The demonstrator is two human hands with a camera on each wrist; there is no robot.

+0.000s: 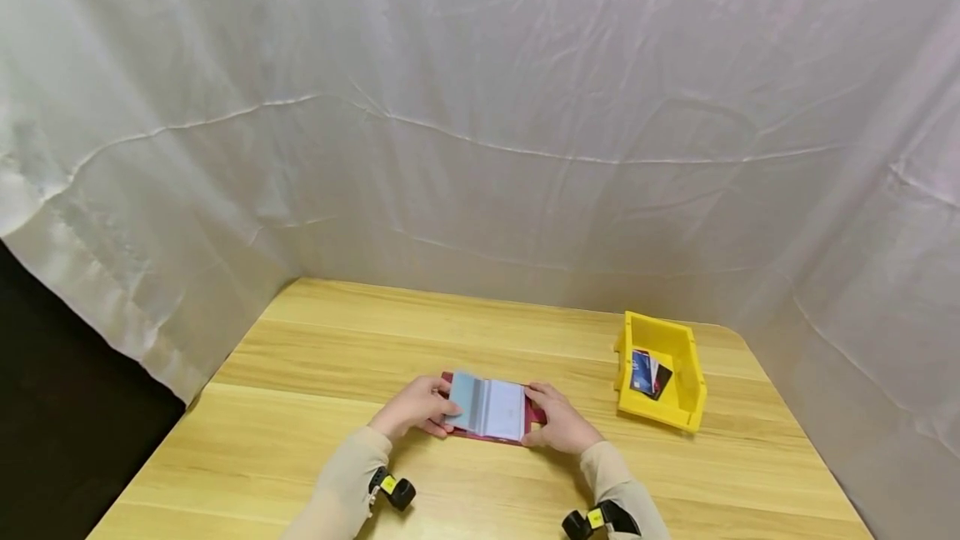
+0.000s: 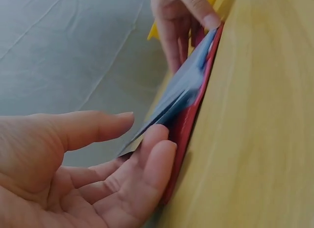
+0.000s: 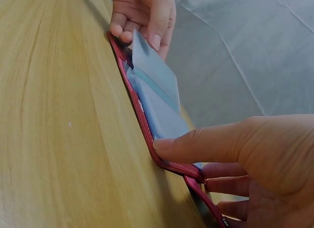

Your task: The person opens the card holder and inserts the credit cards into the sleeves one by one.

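Observation:
A red card holder [image 1: 487, 437] lies spread over the wooden table, its pale plastic sleeves [image 1: 502, 408] showing. My left hand [image 1: 420, 407] is at its left side, with the thumb over a lifted sleeve [image 3: 154, 66] and the fingers behind it. In the left wrist view, the raised sleeves [image 2: 176, 93] stand away from the red cover [image 2: 189, 122] between this hand's thumb and fingers. At the other end, my right hand [image 1: 558, 422] grips the card holder, thumb pressed on the inner edge and fingers under the cover, as the right wrist view shows.
To the right on the table [image 1: 315, 423] stands a yellow bin [image 1: 686, 394] holding a blue card [image 1: 642, 372] and a dark card [image 1: 662, 382]. A pale cloth curtain [image 1: 480, 215] hangs behind and at both sides. Each wrist wears a small camera.

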